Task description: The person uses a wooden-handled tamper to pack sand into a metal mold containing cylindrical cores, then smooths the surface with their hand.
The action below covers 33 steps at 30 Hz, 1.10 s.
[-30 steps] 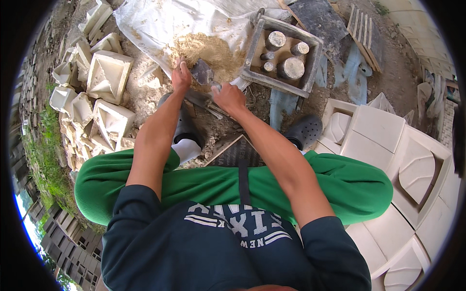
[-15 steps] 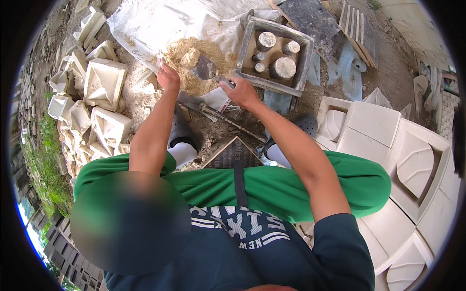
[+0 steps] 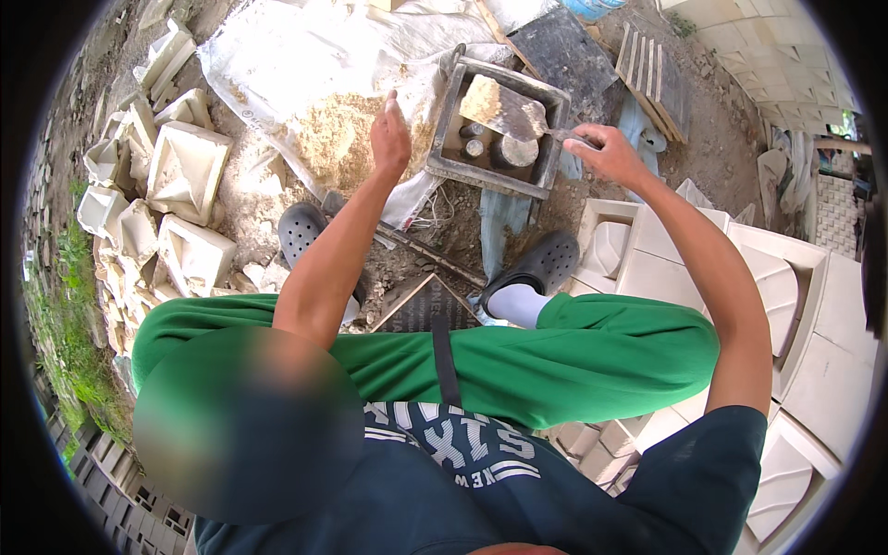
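Note:
My right hand [image 3: 606, 153] grips the handle of a trowel [image 3: 523, 118]. A lump of damp, sandy mix [image 3: 483, 98] sits on the blade, which is over a grey box mould [image 3: 487, 181]. Inside the mould stand several round, pale-topped cylinders [image 3: 474, 148], partly hidden under the trowel. To the left, my left hand [image 3: 391, 143] is held with its fingers stretched out and nothing visible in it. It is beside the mould, at the right edge of a pile of sandy mix [image 3: 338, 139] on a white plastic sheet [image 3: 264, 60].
Pale cast blocks [image 3: 190, 166] are heaped on the left. More cast blocks [image 3: 661, 264] stand in rows at the right. A long bar [image 3: 430, 254] lies between my feet. Beyond the mould are a dark board [image 3: 564, 51] and a slatted wooden panel [image 3: 652, 83].
My right hand has carried the loaded trowel from the sandy pile rightward, over the mould. My left hand has moved right, and my right foot now shows more fully.

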### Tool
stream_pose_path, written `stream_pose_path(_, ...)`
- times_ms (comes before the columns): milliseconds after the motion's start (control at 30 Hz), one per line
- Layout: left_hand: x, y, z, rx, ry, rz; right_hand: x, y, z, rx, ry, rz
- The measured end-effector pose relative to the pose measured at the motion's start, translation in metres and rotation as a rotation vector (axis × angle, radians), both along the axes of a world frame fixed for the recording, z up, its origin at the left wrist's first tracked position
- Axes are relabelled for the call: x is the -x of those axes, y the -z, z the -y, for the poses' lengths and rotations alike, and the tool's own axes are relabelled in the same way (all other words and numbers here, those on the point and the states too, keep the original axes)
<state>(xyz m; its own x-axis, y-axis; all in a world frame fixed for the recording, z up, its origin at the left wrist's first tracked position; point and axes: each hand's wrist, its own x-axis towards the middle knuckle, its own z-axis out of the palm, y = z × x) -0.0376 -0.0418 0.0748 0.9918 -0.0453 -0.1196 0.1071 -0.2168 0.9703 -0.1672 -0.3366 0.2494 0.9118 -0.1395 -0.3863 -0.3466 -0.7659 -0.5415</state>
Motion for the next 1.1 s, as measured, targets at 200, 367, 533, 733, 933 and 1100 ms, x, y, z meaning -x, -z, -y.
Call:
stream_pose_path(200,0.015,0.003,0.032,-0.004,0.318,0.328,0.023,-0.023,0.033,0.187,-0.115,-0.118)
stream_pose_path(367,0.033,0.016,0.050,-0.297,0.523,0.620,0.038,-0.018,0.044,0.355,-0.197,-0.152)
stream_pose_path(533,0.048,0.023,0.053,-0.535,0.588,0.740,0.030,-0.024,0.033,0.487,-0.227,-0.233)
stream_pose_path(733,0.051,0.014,0.048,-0.642,0.576,0.707,0.025,-0.030,0.024,0.595,-0.248,-0.190)
stream_pose_path(933,0.062,0.016,0.042,-0.759,0.546,0.691,0.005,-0.053,0.002,0.672,-0.341,-0.222)
stream_pose_path(1100,0.081,0.020,0.048,-0.847,0.508,0.621,-0.006,-0.065,-0.010,0.729,-0.380,-0.263)
